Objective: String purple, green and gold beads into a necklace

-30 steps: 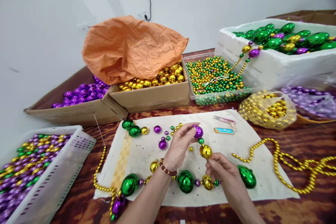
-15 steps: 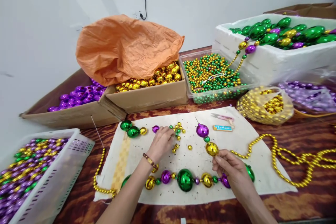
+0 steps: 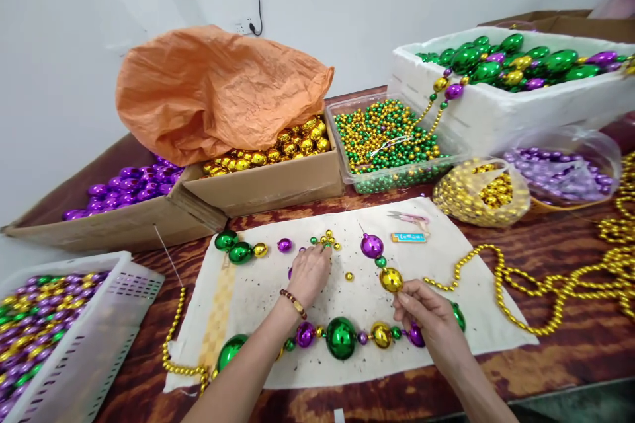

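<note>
Bead strand [image 3: 384, 264] rises above right hand [image 3: 426, 320], fingertips pinched under gold bead. Left hand [image 3: 310, 271] loosely curled, fingertips on small loose beads [image 3: 327, 239]. Pick one bead cleanly; keep strand upright, taut.

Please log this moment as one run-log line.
left hand: picking at small loose beads | right hand: holding bead strand | surface: white cloth

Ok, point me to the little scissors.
In the head view the scissors lie on the white cloth's far right part, just above the small blue tag, in front of the clear tub of beads.
</note>
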A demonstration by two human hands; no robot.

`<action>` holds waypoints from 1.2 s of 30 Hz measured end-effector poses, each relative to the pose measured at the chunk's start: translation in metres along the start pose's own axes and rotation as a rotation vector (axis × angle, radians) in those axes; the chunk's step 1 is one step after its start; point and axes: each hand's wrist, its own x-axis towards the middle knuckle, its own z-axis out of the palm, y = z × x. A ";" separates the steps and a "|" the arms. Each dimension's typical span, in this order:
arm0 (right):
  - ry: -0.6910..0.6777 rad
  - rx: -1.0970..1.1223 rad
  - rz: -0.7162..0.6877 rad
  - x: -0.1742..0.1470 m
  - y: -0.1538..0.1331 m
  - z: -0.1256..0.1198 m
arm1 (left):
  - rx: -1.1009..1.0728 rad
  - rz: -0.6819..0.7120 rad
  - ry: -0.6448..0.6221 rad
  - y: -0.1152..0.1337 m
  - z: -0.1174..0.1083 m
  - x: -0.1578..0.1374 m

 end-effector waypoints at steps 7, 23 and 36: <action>-0.083 -0.117 0.014 -0.001 0.006 -0.008 | -1.178 -0.243 0.099 -0.001 -0.028 0.005; -0.107 -0.251 -0.011 -0.008 -0.002 -0.002 | -2.193 -0.319 0.026 0.038 -0.052 0.010; -0.062 -0.242 -0.011 -0.008 0.003 -0.002 | -2.107 -0.299 0.036 0.038 -0.050 0.007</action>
